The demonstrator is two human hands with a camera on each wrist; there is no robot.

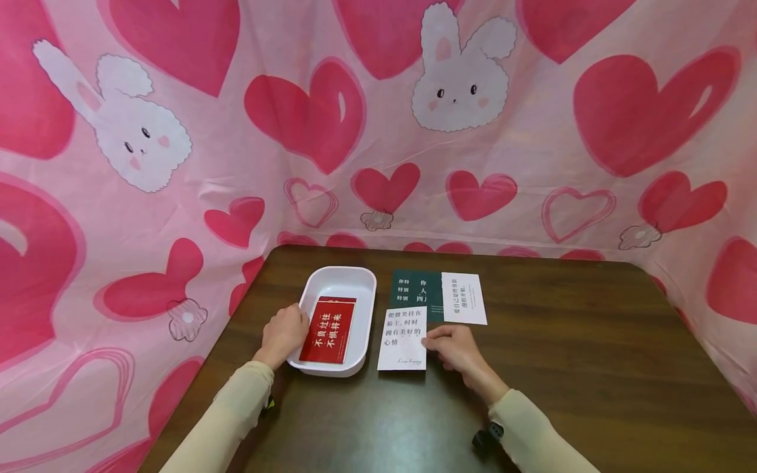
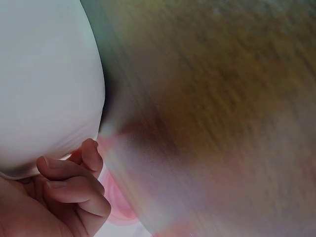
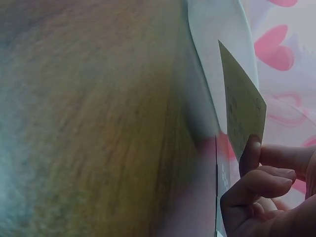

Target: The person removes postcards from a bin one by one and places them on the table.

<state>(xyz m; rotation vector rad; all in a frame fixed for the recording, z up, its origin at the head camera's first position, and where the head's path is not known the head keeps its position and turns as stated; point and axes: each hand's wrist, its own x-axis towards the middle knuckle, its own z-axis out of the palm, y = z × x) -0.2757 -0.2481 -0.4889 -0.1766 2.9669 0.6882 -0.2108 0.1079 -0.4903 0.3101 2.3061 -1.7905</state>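
Observation:
My left hand [image 1: 285, 335] grips the left rim of a white plastic basin [image 1: 370, 309]; in the left wrist view its curled fingers [image 2: 74, 185] lie against the outer wall. Inside the basin lies a red card [image 1: 328, 332] with white Chinese characters, with another red edge showing behind it. Between thumb and finger, my right hand [image 1: 458, 355] pinches the right edge of a white card [image 1: 402, 351] with dark Chinese characters. That card is raised off the table and tilted in the right wrist view, just right of the basin.
Dark green cards [image 1: 414, 289] with white characters lie on the brown table [image 1: 568, 368] beyond the held card. Another white card [image 1: 464, 299] lies at their right, overlapping them. A pink cloth [image 1: 390, 131] with hearts and rabbits hangs around the table.

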